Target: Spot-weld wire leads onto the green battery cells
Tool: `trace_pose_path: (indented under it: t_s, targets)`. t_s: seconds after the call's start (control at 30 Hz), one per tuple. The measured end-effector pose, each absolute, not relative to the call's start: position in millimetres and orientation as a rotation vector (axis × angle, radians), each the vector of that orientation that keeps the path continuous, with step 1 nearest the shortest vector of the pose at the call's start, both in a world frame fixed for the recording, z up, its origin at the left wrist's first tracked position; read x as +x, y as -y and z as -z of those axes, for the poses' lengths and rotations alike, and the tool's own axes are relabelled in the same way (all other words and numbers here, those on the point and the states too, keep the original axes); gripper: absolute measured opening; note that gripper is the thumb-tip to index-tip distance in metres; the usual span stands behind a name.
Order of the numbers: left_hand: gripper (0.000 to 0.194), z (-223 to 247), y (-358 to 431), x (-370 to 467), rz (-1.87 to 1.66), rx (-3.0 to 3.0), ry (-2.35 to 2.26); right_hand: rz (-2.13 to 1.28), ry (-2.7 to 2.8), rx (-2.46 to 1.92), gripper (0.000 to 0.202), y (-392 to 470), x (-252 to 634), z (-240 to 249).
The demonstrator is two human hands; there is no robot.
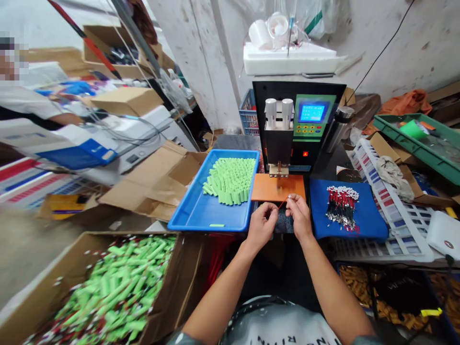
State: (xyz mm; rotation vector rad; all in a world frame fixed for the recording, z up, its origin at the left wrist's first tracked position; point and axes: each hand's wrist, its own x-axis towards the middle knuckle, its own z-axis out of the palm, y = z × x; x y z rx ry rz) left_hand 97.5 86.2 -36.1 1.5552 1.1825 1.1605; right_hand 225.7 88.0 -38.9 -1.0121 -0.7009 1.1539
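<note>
Both hands meet at the front edge of an orange plate (266,188) under a black machine (264,124) with a lit blue screen. My left hand (264,220) pinches one end of a thin red wire (282,204). The fingers of my right hand (299,214) are closed on its other end, near a small white tip. Green cylinders (233,179) fill the back of a blue tray (212,218) to the left. On the right, a bundle of red and black wires with white connectors (342,206) lies on a blue cloth (372,218).
A cardboard box (183,287) at the lower left holds wired green cylinders (122,282). A metal flask (338,129) stands right of the machine, beside a white slatted rack (395,211) and a green tray (431,153). Another person's arm (39,108) shows at the far left.
</note>
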Motion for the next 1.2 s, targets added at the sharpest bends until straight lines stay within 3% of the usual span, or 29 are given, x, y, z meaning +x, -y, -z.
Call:
trace_pose_path:
  t_s: [0.2,0.47,0.6,0.7,0.83,0.97,1.2]
  targets:
    - [0.020,25,-94,82,-1.003,1.530,-1.136,-1.315,1.011,-1.039,0.028,-81,232,35]
    - [0.021,27,-94,62,-1.028,1.653,-1.166,-1.244,1.122,-1.131,0.029,-81,229,40]
    - [0.017,39,-123,17,-1.109,1.826,-1.504,-1.191,1.022,-1.122,0.035,-83,237,51]
    - [0.028,47,-146,-14,-0.824,2.062,-1.825,-1.202,0.984,-1.110,0.036,-82,240,58]
    - [0.037,52,-159,-27,-0.416,2.353,-1.907,-1.234,0.963,-1.112,0.036,-81,238,61]
    - [0.028,52,-159,-23,-0.301,2.442,-1.897,-1.254,0.933,-1.117,0.038,-81,238,61]
    - [0.005,52,-156,-26,-0.543,2.303,-1.731,-1.252,0.906,-1.111,0.038,-83,241,63]
